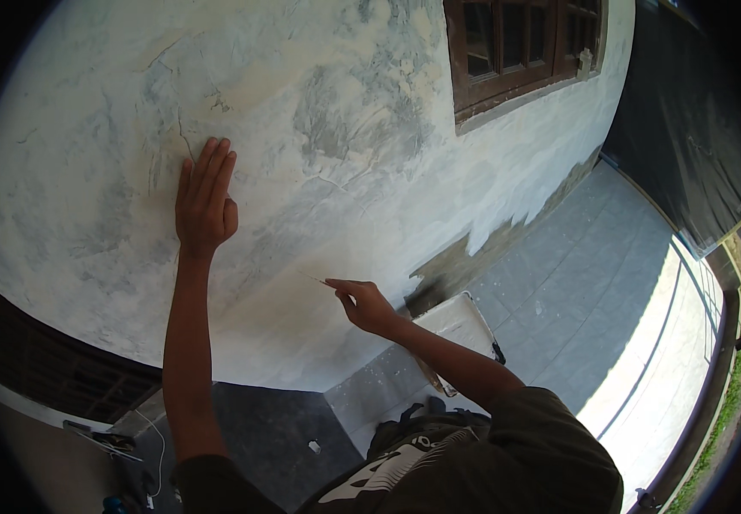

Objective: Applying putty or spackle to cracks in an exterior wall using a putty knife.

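My left hand lies flat against a patchy white and grey plastered wall, fingers stretched upward and thumb to the side. Just above its fingertips runs a thin dark crack in the plaster. Lower and to the right, my right hand pinches a thin, flat-looking tool, seen almost edge-on. Its tip points up and left, close to the wall; whether it touches, I cannot tell. Which kind of tool it is does not show clearly.
A white-smeared paint tray sits on the grey tiled floor beside my right forearm. Brown-framed window at upper right; dark sheet hangs beyond. A white cable lies at lower left, near a dark grille.
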Motion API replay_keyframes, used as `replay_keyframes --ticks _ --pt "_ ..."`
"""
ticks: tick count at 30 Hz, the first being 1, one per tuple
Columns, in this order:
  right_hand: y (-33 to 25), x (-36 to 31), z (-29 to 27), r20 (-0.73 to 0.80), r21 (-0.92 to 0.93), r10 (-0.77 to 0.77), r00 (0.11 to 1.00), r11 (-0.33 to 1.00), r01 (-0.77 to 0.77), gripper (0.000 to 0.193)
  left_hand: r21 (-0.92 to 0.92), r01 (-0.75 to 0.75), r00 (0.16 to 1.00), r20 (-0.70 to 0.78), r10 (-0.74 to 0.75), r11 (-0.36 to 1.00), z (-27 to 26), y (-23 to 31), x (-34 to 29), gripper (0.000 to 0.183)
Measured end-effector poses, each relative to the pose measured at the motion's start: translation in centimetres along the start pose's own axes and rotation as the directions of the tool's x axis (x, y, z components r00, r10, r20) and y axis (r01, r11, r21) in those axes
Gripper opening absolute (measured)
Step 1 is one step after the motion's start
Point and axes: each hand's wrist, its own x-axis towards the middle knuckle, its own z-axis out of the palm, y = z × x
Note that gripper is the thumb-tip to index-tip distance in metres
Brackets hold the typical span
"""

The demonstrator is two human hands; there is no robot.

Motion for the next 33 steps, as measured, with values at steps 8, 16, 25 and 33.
replay_keyframes --ticks 8,16,25,33 --pt "-6.6 10.7 -12.3 -0.566 -0.250 -0.326 0.758 0.943 0.219 0.032 -0.023 -0.009 1.000 -0.003 0.009 1.000 -0.2 0.0 0.3 0.058" --pt "-6.7 17.0 -13.6 -0.429 -0.648 -0.671 0.605 0.695 0.311 0.050 -0.047 -0.035 0.999 -0.030 0.034 0.998 -0.2 0.1 0.5 0.058" --pt "-0.1 5.5 -2.1 -0.053 -0.267 -0.217 0.975 0.944 0.196 0.040 -0.042 -0.038 0.999 -0.040 0.036 0.998 -0.4 -0.4 0.1 0.057" --pt "-6.7 13.3 -12.8 -0.600 -0.332 -0.453 0.660 0.891 0.310 0.046 -0.058 -0.036 0.999 -0.033 0.034 0.998 -0.3 0.1 0.6 0.057"
